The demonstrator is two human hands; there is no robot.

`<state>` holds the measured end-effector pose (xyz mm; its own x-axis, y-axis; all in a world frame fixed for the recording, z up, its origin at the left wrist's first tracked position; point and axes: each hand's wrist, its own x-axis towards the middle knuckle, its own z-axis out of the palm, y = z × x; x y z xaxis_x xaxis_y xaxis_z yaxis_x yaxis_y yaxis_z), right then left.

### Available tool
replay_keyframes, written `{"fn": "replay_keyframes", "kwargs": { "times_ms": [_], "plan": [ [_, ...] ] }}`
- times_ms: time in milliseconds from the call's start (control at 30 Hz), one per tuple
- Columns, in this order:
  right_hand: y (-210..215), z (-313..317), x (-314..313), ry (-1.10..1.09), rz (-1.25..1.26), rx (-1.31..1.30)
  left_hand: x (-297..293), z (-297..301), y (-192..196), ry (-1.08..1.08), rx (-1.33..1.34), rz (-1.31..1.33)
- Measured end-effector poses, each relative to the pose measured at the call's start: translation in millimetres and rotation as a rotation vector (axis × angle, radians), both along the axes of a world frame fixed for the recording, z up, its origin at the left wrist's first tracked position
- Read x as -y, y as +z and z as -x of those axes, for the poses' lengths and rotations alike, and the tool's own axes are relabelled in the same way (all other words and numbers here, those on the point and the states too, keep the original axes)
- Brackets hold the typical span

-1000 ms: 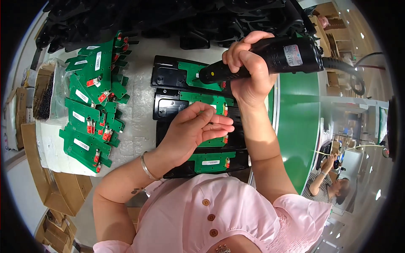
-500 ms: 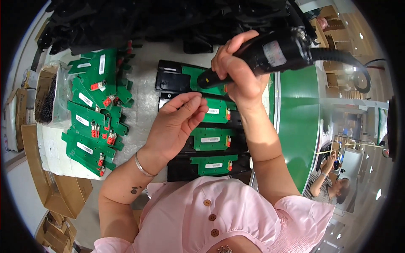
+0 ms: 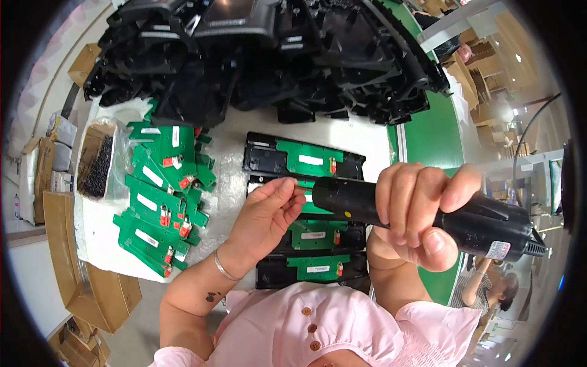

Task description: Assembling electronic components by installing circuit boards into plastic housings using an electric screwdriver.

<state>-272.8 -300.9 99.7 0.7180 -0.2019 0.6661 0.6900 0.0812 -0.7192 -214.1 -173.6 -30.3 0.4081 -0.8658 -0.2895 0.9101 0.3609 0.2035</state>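
Observation:
My right hand [image 3: 419,214] is wrapped round a black electric screwdriver [image 3: 348,199], which lies nearly level with its nose to the left. At that nose, my left hand [image 3: 266,214] is pinched beside the thin bit; whatever its fingertips hold is too small to make out. Below the hands is a column of black plastic housings [image 3: 264,158], each carrying a green circuit board [image 3: 296,148] with a white label and a red-and-white connector. The screwdriver and my fingers partly hide the second board from the far end.
Loose green circuit boards [image 3: 147,200] lie in overlapping stacks at left. Beyond them stands a lined box [image 3: 92,137] of small dark screws. Black plastic parts [image 3: 257,79] are piled at the back. A green surface [image 3: 434,140] runs along the right, where another person [image 3: 480,290] works.
My right hand has brought the screwdriver off the far board, nearer my body, and turned it level. Its nose now meets my pinched left fingers. The view has shifted, showing more of the back pile.

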Motion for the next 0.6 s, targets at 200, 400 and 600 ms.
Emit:
{"fn": "replay_keyframes", "kwargs": {
  "times_ms": [200,400,600],
  "plan": [
    [-8.8,-12.5,-1.4,0.042,0.017,0.059,0.2,-0.3,0.9,-0.045,-0.021,0.025],
    [-61.7,-60.4,13.3,-0.19,-0.084,-0.124,4.0,3.0,7.1,-0.148,0.068,0.01],
    [-75.9,-70.8,21.5,-0.277,-0.001,-0.125,0.2,2.6,10.1,-0.151,0.06,-0.024]
  ]
}}
